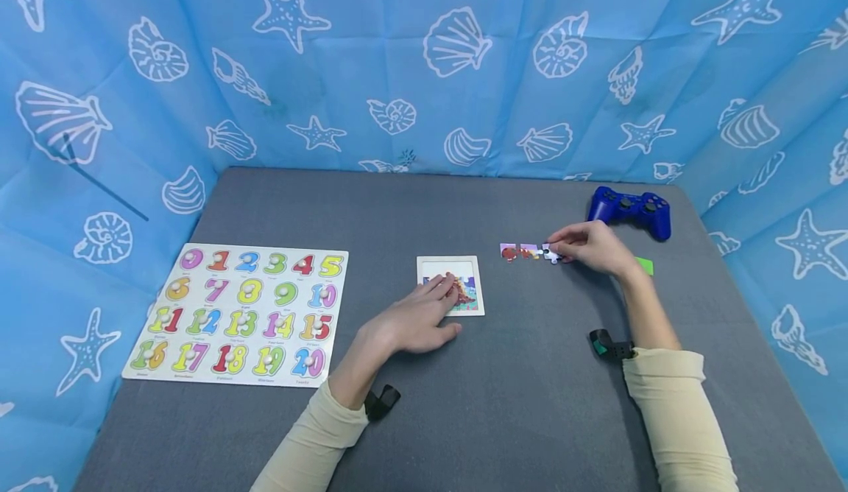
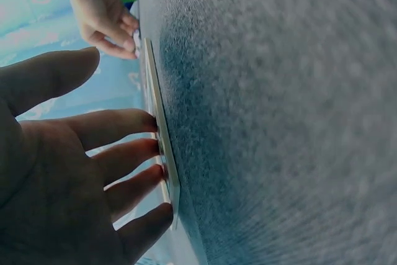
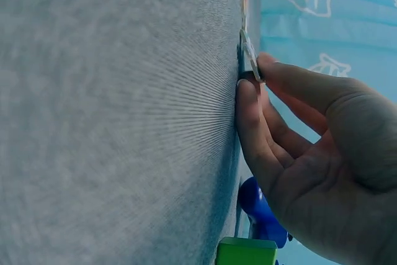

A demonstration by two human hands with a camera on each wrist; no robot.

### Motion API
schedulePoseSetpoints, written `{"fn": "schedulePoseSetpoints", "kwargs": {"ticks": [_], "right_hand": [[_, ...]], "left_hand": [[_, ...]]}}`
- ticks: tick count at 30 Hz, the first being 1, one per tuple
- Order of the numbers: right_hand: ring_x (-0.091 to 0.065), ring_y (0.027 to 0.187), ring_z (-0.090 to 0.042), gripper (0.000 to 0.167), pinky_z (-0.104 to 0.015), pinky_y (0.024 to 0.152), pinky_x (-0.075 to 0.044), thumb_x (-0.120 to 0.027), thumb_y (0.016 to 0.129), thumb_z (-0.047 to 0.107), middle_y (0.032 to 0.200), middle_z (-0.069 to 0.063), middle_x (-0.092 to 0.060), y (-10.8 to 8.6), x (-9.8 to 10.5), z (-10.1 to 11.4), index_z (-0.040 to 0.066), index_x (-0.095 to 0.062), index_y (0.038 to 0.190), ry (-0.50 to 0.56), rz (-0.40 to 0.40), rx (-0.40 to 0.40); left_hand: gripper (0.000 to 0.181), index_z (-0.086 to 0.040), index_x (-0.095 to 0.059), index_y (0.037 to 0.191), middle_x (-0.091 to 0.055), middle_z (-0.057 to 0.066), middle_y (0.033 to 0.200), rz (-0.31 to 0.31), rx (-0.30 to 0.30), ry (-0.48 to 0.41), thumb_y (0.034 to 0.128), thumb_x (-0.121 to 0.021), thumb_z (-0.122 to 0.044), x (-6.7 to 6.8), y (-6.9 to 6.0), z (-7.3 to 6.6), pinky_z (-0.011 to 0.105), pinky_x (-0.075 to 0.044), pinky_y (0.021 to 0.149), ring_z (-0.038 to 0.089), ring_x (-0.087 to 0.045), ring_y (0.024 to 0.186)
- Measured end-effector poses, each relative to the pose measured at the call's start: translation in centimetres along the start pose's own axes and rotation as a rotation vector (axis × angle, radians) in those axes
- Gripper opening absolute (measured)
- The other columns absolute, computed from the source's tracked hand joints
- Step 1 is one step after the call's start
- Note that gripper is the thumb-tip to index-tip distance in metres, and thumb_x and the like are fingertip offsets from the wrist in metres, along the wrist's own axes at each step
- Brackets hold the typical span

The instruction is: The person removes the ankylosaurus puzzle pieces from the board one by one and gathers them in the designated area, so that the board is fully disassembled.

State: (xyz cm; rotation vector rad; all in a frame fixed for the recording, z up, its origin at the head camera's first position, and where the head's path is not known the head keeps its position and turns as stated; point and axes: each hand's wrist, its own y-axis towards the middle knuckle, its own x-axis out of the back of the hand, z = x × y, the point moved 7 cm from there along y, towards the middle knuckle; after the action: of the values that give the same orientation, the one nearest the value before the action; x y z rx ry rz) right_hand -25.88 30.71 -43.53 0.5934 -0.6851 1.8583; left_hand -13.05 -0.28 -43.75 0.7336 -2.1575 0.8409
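My left hand (image 1: 419, 318) lies with outstretched fingers on a small white-framed jigsaw puzzle (image 1: 480, 302), touching its partly filled picture. In the left wrist view the fingertips press on the thin frame (image 2: 162, 131), and the thumb stays off it. Further right, my right hand (image 1: 591, 247) pinches a jigsaw piece (image 1: 551, 254) between thumb and fingertips. The right wrist view shows that piece (image 3: 250, 57) tilted, one edge raised from the table. Beside it two more picture pieces, a left one (image 1: 509, 252) and a middle one (image 1: 529, 251), lie in a row.
A white number board (image 1: 235, 315) with knobbed pieces lies at the left. Behind my right hand is a blue game controller (image 1: 629, 211). A green block (image 1: 645, 265) sits by my right wrist, partly hidden. Blue shell-print curtains (image 1: 424, 72) surround the grey table (image 1: 517, 403).
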Motion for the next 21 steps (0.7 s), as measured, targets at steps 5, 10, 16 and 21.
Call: {"fn": "schedulePoseSetpoints", "kwargs": {"ticks": [5,10,16,21], "right_hand": [[-0.072,0.076,-0.007,0.021,-0.021,0.068,-0.055,-0.073,0.104,0.015,0.100,-0.020,-0.081,-0.06,0.05,0.23,-0.001,-0.080,0.117,-0.089,-0.031,-0.017],[-0.072,0.074,-0.007,0.022,-0.021,0.066,-0.052,-0.075,0.104,0.019,0.100,-0.019,-0.081,-0.20,0.10,0.29,0.001,-0.081,0.115,-0.132,-0.061,-0.033],[-0.071,0.074,-0.008,0.021,-0.021,0.065,-0.051,-0.075,0.104,0.019,0.099,-0.018,-0.081,-0.19,0.08,0.41,0.002,-0.081,0.114,-0.154,-0.081,-0.043],[-0.071,0.074,-0.009,0.022,-0.022,0.064,-0.049,-0.076,0.103,0.020,0.099,-0.018,-0.081,-0.13,0.09,0.49,0.001,-0.081,0.114,-0.171,-0.087,-0.060]], "left_hand": [[0.073,-0.002,-0.028,0.171,-0.013,0.012,0.184,-0.007,0.003,-0.012,0.1119,-0.051,-0.038,0.10,-0.15,-0.04,0.045,-0.013,0.142,0.028,-0.007,0.174],[0.071,-0.003,-0.031,0.170,-0.015,0.012,0.184,-0.026,-0.004,-0.060,0.1118,-0.053,-0.037,0.21,-0.06,0.20,0.045,-0.016,0.141,0.028,-0.010,0.173],[0.069,-0.003,-0.034,0.169,-0.018,0.013,0.184,-0.050,-0.011,-0.092,0.1108,-0.054,-0.034,0.32,0.09,0.34,0.047,-0.019,0.140,0.030,-0.013,0.173],[0.067,-0.002,-0.041,0.166,-0.024,0.014,0.181,-0.090,-0.052,-0.071,0.1097,-0.054,-0.034,0.30,0.21,0.54,0.048,-0.024,0.139,0.031,-0.019,0.171]]}}
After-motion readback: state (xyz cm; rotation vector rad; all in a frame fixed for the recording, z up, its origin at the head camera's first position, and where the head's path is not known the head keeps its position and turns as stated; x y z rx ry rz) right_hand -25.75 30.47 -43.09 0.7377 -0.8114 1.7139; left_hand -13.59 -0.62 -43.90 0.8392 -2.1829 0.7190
